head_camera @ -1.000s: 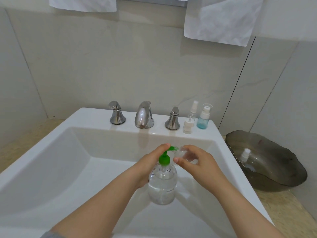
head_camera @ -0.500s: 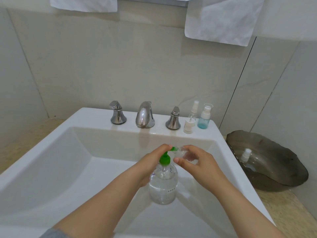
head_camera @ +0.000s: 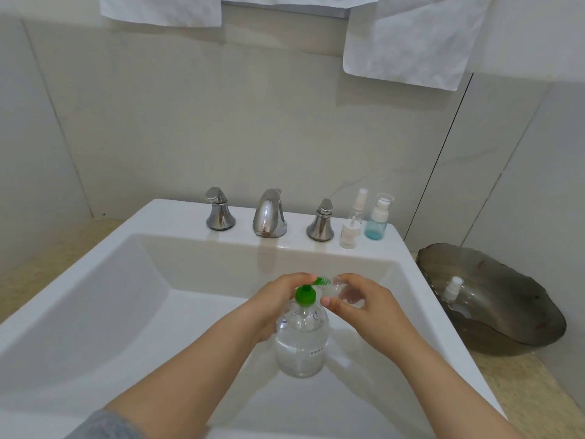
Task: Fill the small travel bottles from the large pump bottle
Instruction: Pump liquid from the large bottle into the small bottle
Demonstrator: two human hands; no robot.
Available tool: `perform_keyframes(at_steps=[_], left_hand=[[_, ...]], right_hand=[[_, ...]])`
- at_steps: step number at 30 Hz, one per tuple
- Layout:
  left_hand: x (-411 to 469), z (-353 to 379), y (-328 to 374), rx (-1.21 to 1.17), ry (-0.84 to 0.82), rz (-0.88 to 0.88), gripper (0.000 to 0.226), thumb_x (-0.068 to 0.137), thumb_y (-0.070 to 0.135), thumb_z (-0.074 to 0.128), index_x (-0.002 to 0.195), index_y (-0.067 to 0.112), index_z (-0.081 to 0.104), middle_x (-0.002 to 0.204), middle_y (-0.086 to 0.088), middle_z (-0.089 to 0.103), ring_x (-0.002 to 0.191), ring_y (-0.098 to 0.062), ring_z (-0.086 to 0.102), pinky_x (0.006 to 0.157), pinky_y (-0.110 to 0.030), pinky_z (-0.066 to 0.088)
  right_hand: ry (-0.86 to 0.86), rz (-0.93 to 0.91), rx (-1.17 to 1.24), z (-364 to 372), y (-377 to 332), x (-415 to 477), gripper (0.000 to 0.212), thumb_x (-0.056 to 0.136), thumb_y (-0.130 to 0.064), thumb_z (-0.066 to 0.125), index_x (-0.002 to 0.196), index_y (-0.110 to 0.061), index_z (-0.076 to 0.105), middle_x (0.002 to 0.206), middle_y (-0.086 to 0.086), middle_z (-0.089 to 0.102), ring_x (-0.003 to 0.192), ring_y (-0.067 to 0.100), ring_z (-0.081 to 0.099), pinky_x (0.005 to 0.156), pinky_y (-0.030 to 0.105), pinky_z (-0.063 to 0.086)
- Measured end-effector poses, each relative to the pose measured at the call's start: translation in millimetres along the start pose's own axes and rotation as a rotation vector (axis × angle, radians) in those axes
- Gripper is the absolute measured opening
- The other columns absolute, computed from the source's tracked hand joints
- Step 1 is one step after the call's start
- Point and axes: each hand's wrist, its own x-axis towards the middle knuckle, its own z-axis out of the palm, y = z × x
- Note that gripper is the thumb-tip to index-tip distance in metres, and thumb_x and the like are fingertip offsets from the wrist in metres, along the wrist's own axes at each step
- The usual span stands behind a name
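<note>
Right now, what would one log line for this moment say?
step: filling | left hand: on green pump of big bottle | right hand: holds small bottle at spout | place: in sink

A big white sink (head_camera: 180,213) sits in a tan stone counter (head_camera: 519,391). At the back of the sink is a shiny metal tap (head_camera: 269,213). A shiny handle (head_camera: 219,210) stands on the left of the tap and another handle (head_camera: 321,220) stands on the right. A dark glass bowl (head_camera: 538,293) with a wavy edge rests on the counter, just beside the sink on the right. Two white towels hang high on the pale wall (head_camera: 221,106), a left towel (head_camera: 161,7) and a right towel (head_camera: 408,36).
</note>
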Motion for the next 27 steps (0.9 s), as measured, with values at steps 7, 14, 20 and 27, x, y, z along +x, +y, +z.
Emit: perform_keyframes(at_steps=[7,14,20,27], left_hand=[[3,0,-5,0.004,0.032,0.019,0.036,0.094,0.043,0.062,0.119,0.019,0.072,0.122,-0.008,0.070,0.114,-0.027,0.067,0.103,-0.040,0.050],[3,8,-12,0.091,0.106,0.038,0.085,0.057,0.084,0.061,0.121,0.029,0.068,0.127,0.002,0.065,0.122,-0.020,0.056,0.113,-0.042,0.038],[4,13,-12,0.167,0.103,0.027,0.101,0.061,0.100,0.042,0.131,0.030,0.061,0.132,0.005,0.060,0.124,-0.018,0.051,0.111,-0.038,0.032],[9,10,-9,0.099,0.130,-0.017,0.091,0.043,0.086,0.056,0.111,0.027,0.067,0.124,-0.002,0.065,0.123,-0.026,0.057,0.116,-0.048,0.036]], right_hand=[[-0.001,0.009,-0.002,1,-1,-1,0.033,0.079,-0.053,0.070,0.107,-0.044,0.055,0.100,-0.013,0.063,0.098,-0.001,0.056,0.076,0.011,0.040],[0.023,0.004,0.036,0,2,-1,0.035,0.079,-0.053,0.071,0.110,-0.041,0.059,0.101,-0.011,0.064,0.099,-0.001,0.057,0.079,0.014,0.042],[0.051,-0.003,0.067,0,0,1,0.037,0.079,-0.051,0.072,0.112,-0.038,0.061,0.101,-0.011,0.064,0.099,-0.003,0.056,0.078,0.012,0.041],[0.048,-0.005,0.083,0,0,1,0.034,0.079,-0.050,0.073,0.109,-0.042,0.058,0.102,-0.011,0.064,0.101,-0.003,0.056,0.077,0.011,0.040]])
